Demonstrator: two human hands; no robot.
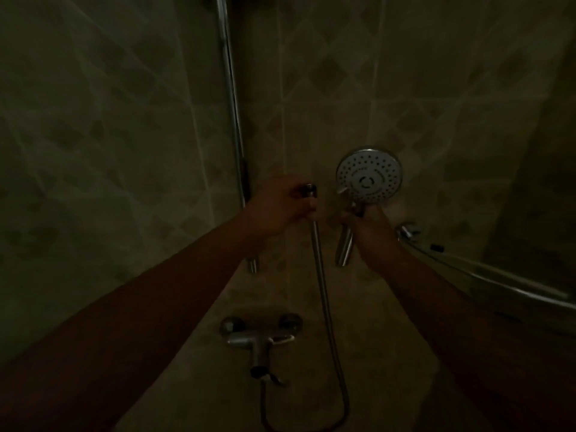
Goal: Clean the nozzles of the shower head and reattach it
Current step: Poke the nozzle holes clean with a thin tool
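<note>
In dim light, my right hand point(369, 230) grips the chrome handle of a round shower head point(369, 176). Its nozzle face points toward me, and the handle's lower end point(344, 249) sticks out below my fist, free of the hose. My left hand point(277, 207) holds the top of the metal shower hose point(321, 282), whose end nut point(308, 190) shows above my fingers. The nut and the shower head are a short gap apart. The hose drops down and loops to the wall tap.
A chrome mixer tap point(260, 338) sits on the tiled wall below my hands. A vertical slide rail point(232, 98) runs up the wall corner at the left. A chrome grab bar point(486, 272) slants along the right wall.
</note>
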